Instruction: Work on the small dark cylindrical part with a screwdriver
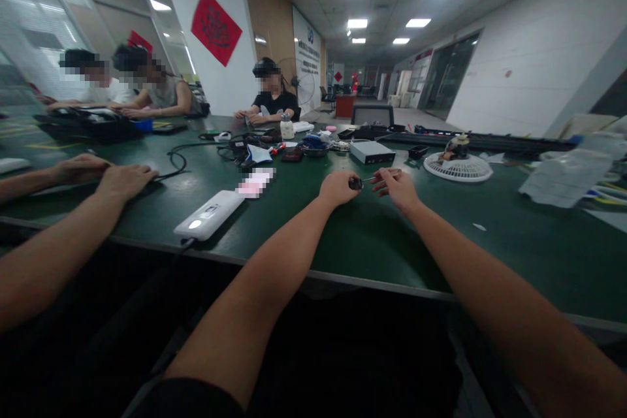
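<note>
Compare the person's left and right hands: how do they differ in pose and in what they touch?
The left hand is curled, knuckles up, against the dark round end of the small tool, while the right hand is more extended, its fingertips reaching the tool's thin far end. Both hands are bare, held over the green table, and share the same tool.

Dark object (356,183) between left hand (337,187), right hand (396,189): too small to identify; pink patch (255,183) blurred.

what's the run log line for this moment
left hand: pinches small dark-handled tool | right hand: pinches its thin metal shaft | both above green workbench
</note>
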Motion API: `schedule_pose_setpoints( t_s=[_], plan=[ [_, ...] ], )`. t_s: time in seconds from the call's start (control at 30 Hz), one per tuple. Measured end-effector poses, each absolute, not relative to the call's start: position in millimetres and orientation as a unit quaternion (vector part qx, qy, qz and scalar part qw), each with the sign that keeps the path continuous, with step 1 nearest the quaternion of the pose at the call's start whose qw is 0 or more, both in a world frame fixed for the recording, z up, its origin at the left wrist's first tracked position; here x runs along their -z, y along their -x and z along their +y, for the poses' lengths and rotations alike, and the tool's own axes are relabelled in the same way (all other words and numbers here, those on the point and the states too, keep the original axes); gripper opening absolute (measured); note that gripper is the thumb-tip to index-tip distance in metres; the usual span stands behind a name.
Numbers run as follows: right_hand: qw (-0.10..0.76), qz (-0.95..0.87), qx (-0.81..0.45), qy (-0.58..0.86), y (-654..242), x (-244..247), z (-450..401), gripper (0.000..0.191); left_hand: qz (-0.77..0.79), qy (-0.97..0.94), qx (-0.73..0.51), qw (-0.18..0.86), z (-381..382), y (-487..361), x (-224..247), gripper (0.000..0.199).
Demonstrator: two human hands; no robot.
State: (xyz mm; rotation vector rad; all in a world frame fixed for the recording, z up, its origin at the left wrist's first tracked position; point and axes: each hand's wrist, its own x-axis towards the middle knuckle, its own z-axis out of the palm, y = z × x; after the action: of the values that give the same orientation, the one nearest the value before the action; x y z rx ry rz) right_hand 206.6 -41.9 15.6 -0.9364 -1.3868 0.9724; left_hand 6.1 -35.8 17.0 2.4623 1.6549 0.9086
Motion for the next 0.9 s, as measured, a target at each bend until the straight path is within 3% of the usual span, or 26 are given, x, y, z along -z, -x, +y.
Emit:
schedule_pose_setpoints(
  t_s=[0.9],
  plan=[
    [0.550,-0.612,-0.396,0.407,-208.3,-15.3,-42.2,0.050,0.532,-0.795,-0.288,0.037,-36.4,-5.6,-17.9,0.040]
  ],
)
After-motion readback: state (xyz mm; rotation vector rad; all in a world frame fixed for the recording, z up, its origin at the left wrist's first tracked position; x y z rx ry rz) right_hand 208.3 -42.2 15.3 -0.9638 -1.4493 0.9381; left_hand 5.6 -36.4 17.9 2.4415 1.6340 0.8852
